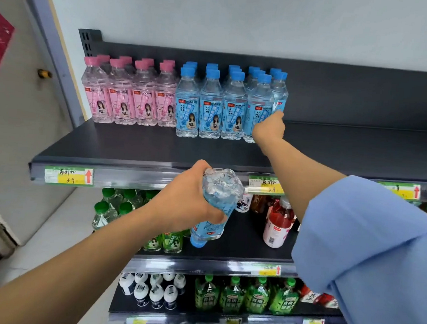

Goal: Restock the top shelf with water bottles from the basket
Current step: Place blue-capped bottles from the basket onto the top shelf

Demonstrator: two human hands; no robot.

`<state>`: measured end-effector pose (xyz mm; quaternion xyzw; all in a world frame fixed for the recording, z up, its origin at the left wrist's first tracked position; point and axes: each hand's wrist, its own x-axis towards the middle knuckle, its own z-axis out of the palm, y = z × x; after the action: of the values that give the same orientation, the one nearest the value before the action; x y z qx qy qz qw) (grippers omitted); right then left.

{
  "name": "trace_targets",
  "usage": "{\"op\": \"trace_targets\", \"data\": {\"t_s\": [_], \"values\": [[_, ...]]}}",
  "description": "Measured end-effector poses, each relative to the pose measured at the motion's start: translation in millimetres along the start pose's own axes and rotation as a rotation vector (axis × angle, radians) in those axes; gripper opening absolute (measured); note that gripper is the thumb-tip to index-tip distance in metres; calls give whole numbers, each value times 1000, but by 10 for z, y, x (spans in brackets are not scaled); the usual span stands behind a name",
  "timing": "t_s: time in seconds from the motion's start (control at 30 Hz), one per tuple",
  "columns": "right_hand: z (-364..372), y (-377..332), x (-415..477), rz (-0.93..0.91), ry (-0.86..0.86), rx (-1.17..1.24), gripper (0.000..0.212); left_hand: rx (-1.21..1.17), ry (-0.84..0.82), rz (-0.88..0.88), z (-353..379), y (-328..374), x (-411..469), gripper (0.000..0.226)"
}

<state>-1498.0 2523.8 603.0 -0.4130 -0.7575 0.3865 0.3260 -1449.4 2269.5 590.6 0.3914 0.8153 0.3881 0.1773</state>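
My left hand [191,198] grips a blue-labelled water bottle [216,208] upside down, cap pointing down, in front of the top shelf's front edge [129,178]. On the top shelf stand rows of blue-capped bottles [212,103] beside pink-capped bottles [131,94]. My right hand [270,129] reaches onto the shelf, fingers against the rightmost front blue bottle [258,109]; how far its fingers wrap around it is hidden. No basket is in view.
The top shelf's dark surface [361,148] extends bare to the right of the blue bottles. Lower shelves hold green-capped bottles [112,205], a red drink bottle [278,223], white-capped bottles [153,290] and green-labelled drinks [245,294]. A wall and door frame [50,46] stand at left.
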Motion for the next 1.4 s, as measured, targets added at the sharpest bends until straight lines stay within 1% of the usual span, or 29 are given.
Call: {"op": "trace_targets", "data": {"t_s": [0.13,0.23,0.37,0.43,0.5,0.57,0.63,0.7,0.73,0.77,0.8,0.83,0.87,0.9,0.97,1.03,1.1,1.17,1.2,1.3,1.4], "values": [[-38,9,14,16,-55,43,54,12,8,-10,-3,28,0,56],[-151,-51,-28,-11,9,84,54,-20,8,-9,6,49,-10,56],[-366,-225,-191,-120,-33,80,35,-118,24,2,9,116,-7,55],[-493,-324,-336,-153,-97,88,20,-181,54,11,14,162,8,57],[-625,-395,-525,-123,-235,121,7,-236,83,23,19,213,7,59],[-752,-428,-738,-52,-429,79,13,-291,121,64,30,273,-15,60],[-851,-404,-875,-15,-555,-33,27,-309,174,179,64,330,-70,58],[-942,-358,-952,26,-635,-76,39,-177,227,348,102,366,-159,57],[-999,-344,-987,55,-667,-72,45,-48,244,451,123,379,-211,56],[-1047,-323,-996,83,-695,-68,54,122,284,591,144,381,-248,54],[-1109,-311,-1010,107,-711,-68,61,316,359,778,160,377,-273,49],[-1173,-315,-1045,120,-714,-65,63,510,456,974,171,362,-270,40],[-1236,-327,-1082,130,-700,-44,60,659,541,1145,182,339,-253,29],[-1297,-342,-1107,141,-679,-14,56,754,607,1275,200,323,-241,23],[-1412,-380,-1156,156,-669,61,59,844,687,1430,222,317,-227,15],[-1493,-419,-1182,142,-679,118,72,882,715,1515,227,331,-237,17],[-1539,-480,-1211,119,-694,137,84,909,721,1561,227,319,-198,20],[-1569,-558,-1267,84,-714,127,87,917,733,1571,212,305,-141,19],[-1579,-598,-1304,68,-722,111,82,922,740,1577,205,291,-110,18],[-1566,-689,-1414,32,-694,23,51,957,732,1591,198,245,-40,17],[-1485,-717,-1471,19,-597,-15,37,973,708,1577,217,187,-9,18]]}}
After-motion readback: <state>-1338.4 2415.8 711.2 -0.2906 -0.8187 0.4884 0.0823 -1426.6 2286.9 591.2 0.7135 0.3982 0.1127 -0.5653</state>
